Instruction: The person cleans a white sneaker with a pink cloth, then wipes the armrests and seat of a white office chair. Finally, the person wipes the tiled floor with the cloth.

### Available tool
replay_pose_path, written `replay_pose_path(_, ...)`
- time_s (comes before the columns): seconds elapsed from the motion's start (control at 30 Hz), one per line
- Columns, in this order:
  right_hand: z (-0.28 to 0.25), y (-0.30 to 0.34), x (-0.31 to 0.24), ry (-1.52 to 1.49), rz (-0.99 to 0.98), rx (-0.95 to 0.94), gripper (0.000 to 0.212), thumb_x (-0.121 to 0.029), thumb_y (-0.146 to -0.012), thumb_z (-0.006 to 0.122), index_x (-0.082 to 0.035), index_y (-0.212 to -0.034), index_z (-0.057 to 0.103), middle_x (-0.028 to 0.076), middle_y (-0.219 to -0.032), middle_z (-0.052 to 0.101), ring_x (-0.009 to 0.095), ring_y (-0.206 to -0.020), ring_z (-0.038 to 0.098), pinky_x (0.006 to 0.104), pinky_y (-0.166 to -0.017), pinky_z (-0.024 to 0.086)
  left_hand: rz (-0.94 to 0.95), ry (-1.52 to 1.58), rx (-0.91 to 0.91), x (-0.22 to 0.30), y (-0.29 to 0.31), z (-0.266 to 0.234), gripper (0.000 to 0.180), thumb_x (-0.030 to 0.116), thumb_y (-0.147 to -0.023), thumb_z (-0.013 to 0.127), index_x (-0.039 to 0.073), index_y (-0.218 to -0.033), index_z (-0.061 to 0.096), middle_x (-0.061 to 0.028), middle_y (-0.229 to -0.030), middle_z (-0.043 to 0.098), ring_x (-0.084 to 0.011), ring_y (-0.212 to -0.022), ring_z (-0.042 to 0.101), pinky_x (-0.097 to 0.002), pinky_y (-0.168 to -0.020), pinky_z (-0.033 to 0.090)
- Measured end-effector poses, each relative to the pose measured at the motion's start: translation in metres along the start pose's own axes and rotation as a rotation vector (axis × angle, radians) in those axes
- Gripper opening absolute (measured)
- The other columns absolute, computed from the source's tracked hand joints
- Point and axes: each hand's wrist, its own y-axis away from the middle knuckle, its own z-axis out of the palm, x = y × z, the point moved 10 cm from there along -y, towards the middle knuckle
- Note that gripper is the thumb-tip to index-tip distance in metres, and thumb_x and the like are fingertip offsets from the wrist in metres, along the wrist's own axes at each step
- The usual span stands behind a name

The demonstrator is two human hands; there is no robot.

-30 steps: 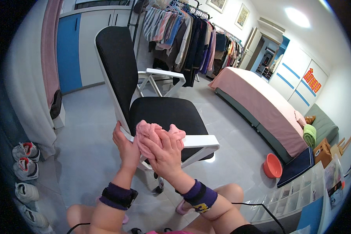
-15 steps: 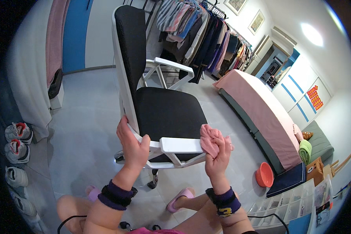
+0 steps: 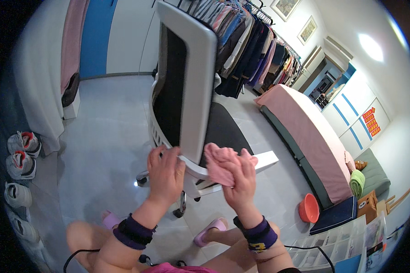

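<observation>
An office chair with a white frame [image 3: 198, 91] stands before me, the rear of its backrest turned partly my way. Its black seat [image 3: 225, 132] shows beyond the frame. My left hand [image 3: 165, 177] is at the lower back frame, fingers bent over the white edge. A crumpled pink cloth [image 3: 221, 164] is bunched in my right hand [image 3: 240, 184], pressed to the white armrest [image 3: 266, 162] near its rear end. The cloth and hand hide part of that armrest.
At the right, an orange-red basin [image 3: 309, 208] sits on the floor beside a bed with a pink cover [image 3: 305, 136]. Clear drawers [image 3: 337, 241] stand at the lower right. Shoes [image 3: 20, 164] line the left side. A clothes rack [image 3: 259, 50] is behind the chair.
The chair has swivelled, bringing the back of its backrest toward me and swinging the armrest's front end right. My right hand with the cloth has moved left along the armrest.
</observation>
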Motion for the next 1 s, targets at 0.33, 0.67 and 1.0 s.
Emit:
replay_pose_path(0.33,-0.017,0.062,0.005,-0.06,0.219,0.368,0.027,-0.01,-0.079,0.075,-0.011,-0.104,0.067,0.016,-0.122,0.056,0.039,-0.119,0.051,0.0536,-0.107,0.036,0.201,-0.101,-0.131,0.074,0.022,0.05,0.042,0.011,-0.089,0.058,0.004,-0.131,0.059,-0.0112,-0.126,0.061,-0.0313,-0.136,0.045,-0.0531,-0.122,0.019)
replay_pose_path(0.67,-0.051,0.062,0.081,-0.026,0.317,0.314,0.024,-0.002,-0.085,0.07,-0.007,-0.108,0.064,0.014,-0.116,0.057,0.03,-0.111,0.055,0.0387,-0.097,0.045,0.399,-0.068,-0.277,0.081,0.012,0.071,0.037,0.014,-0.089,0.062,0.007,-0.126,0.063,-0.0093,-0.113,0.063,-0.0261,-0.116,0.055,-0.0502,-0.118,0.026)
replay_pose_path(1.0,-0.002,0.055,0.019,-0.185,0.224,0.292,0.027,-0.003,-0.079,0.075,-0.007,-0.103,0.064,0.015,-0.107,0.057,0.034,-0.107,0.054,0.0397,-0.094,0.045,0.475,-0.079,-0.334,0.096,0.015,0.084,0.048,0.013,-0.093,0.059,0.006,-0.141,0.055,-0.014,-0.14,0.057,-0.0282,-0.137,0.047,-0.0487,-0.122,0.024)
